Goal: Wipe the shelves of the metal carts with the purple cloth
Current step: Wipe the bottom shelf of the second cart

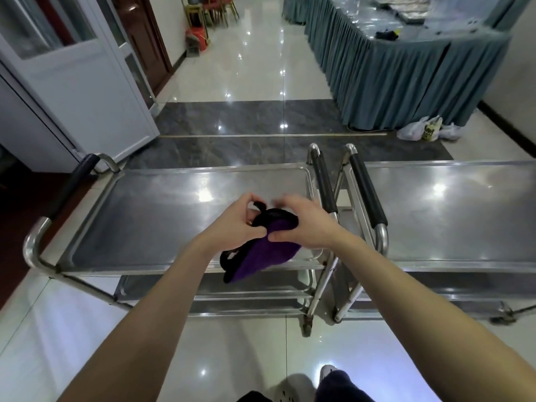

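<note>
Two metal carts stand side by side in front of me. The left cart point(150, 210) has a shiny top shelf and lower shelves below it; the right cart point(446, 210) shows its top shelf. Above the near right part of the left cart's top shelf both hands hold a purple cloth point(261, 256) with a black edge. My left hand point(236, 220) grips its upper left part. My right hand point(301, 224) pinches it from the right, its fingers blurred. The cloth's lower end hangs over the shelf's near rim.
Black-padded handles point(368, 192) of both carts meet between them. A white door point(87, 82) stands open at the left. A long table with a teal skirt point(391, 76) runs along the back right, plastic bags point(420, 130) on the floor by it. Glossy tiled floor lies beyond.
</note>
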The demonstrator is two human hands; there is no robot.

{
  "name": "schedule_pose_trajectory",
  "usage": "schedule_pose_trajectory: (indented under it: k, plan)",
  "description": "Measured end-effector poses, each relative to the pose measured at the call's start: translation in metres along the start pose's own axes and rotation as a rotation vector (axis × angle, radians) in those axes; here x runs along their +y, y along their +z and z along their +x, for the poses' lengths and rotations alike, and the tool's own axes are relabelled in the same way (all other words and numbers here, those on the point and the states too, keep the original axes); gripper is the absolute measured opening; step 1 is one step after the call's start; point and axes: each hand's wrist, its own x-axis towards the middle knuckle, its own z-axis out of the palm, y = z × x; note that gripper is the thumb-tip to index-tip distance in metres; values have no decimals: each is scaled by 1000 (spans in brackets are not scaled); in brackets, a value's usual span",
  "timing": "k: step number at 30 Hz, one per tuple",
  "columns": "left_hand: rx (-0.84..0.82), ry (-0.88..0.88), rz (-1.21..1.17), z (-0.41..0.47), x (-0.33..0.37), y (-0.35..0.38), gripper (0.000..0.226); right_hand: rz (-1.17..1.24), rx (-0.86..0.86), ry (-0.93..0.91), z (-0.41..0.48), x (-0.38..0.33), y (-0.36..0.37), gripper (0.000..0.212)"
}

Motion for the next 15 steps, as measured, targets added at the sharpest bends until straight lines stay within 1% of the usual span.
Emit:
schedule_pose_trajectory:
  k: [1,2,3,4,5,6,7,8,10,11,12,15]
  plan:
    - [-30,-35,-22,3,-2,-5,55,62,-15,-5,5,3,-2,46]
    - [-71,-82,-5,5,-7,-12,60,121,18,-10,7,8,-2,28]
    - [-127,-135,66,7,-14,-16,61,169,70,-19,9,15,-2,19]
    - [-190,-193,174,9,-25,-17,55,202,120,-26,8,23,-2,15]
    - [-217,-252,258,11,-37,-14,43,227,157,-38,6,34,-2,14]
    - [-186,-295,280,15,-49,-9,32,236,181,-38,5,45,-3,13]
    - [-118,-320,228,19,-59,-3,27,238,193,-19,5,57,-3,13]
    - [-35,-335,95,26,-67,3,26,248,200,16,5,70,-4,14]
    - [99,-345,-275,42,-71,14,35,308,253,107,9,98,-8,17]
    - [134,-338,-406,52,-70,20,41,338,295,143,12,110,-10,17]
    - [162,-331,-455,64,-66,25,46,356,334,172,16,122,-13,18]
    - [250,-296,-380,104,-49,43,55,374,424,268,34,154,-26,23]
